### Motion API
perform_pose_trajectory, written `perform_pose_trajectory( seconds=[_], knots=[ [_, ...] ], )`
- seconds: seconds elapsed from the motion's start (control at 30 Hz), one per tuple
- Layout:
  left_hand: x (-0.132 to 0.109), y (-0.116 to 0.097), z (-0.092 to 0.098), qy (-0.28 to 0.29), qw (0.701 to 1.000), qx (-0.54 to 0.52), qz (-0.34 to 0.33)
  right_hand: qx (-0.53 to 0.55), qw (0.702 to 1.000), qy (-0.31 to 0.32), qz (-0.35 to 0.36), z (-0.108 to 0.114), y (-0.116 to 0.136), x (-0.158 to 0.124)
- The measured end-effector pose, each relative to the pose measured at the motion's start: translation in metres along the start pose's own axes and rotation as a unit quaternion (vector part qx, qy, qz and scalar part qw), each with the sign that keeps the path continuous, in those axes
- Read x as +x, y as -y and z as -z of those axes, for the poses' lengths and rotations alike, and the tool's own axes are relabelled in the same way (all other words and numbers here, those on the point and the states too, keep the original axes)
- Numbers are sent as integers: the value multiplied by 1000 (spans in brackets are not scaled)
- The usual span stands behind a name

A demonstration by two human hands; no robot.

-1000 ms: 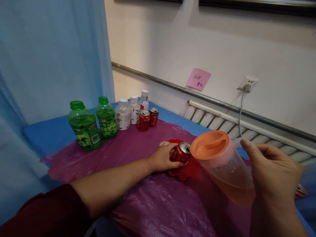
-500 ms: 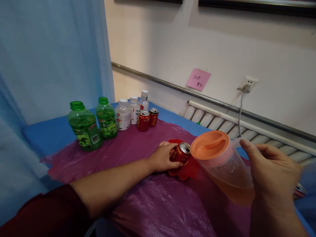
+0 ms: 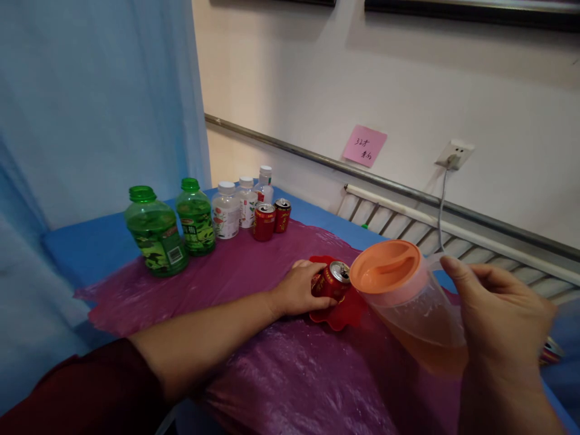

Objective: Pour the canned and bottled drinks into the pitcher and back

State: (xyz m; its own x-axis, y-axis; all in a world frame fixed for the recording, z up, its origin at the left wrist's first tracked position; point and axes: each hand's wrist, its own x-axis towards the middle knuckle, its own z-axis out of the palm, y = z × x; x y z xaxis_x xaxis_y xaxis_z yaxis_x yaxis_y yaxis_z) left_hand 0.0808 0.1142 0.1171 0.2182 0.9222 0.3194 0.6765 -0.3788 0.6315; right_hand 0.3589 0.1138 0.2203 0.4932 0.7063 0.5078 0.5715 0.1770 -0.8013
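Note:
My left hand [image 3: 299, 289] is wrapped round an opened red can [image 3: 333, 280] that stands on a small red scalloped dish [image 3: 345, 313]. My right hand [image 3: 498, 314] grips the handle of a clear plastic pitcher [image 3: 414, 308] with an orange lid. The pitcher is tilted toward the can, its spout right beside the can's top. Orange-brown liquid fills its lower part. I cannot see any stream leaving the spout.
A purple plastic sheet [image 3: 254, 362] covers the blue table. At the back stand two green bottles [image 3: 156, 232], three white bottles [image 3: 226, 209] and two red cans [image 3: 264, 221]. Another can [image 3: 550, 350] peeks out behind my right hand. A radiator and rail run along the wall.

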Motion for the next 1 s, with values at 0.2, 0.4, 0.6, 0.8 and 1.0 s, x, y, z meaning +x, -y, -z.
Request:
perform_pose_trajectory(
  seconds=[0.2, 0.4, 0.6, 0.8, 1.0],
  knots=[
    [0, 0, 0, 12, 1000, 11, 7, -1, 1000, -3, -1, -1, -1, 1],
    [0, 0, 1, 12, 1000, 4, 4, -1, 1000, 5, -5, 1, 2, 0],
    [0, 0, 1, 11, 1000, -1, 7, -4, 1000, 4, 10, 1, 1, -1],
    [0, 0, 1, 12, 1000, 2, 8, -1, 1000, 4, 1, 1, 2, -1],
    [1, 1, 0, 13, 1000, 3, 10, -3, 1000, -3, -4, 1, 3, -1]
  ],
)
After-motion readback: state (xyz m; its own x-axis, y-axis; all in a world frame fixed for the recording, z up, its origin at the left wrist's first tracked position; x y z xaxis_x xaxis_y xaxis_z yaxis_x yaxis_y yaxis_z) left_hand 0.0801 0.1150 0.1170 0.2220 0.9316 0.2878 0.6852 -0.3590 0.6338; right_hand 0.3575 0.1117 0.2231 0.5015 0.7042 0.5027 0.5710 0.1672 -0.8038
